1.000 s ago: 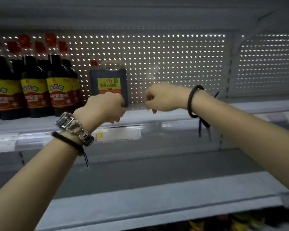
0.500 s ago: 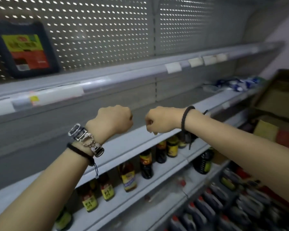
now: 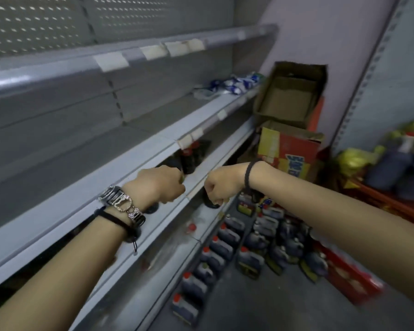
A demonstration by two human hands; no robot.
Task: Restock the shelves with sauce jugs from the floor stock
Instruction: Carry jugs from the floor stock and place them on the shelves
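Two fists, both clenched and empty as far as I can see; my left hand and right hand hang side by side, not touching, in front of the shelves; the sauce jugs stand in rows on the floor, below the hands and against the foot of the shelving. I judge this the fetch step, with nothing carried; next I must stoop, loosen one hand, hook a jug's handle and lift it upright.
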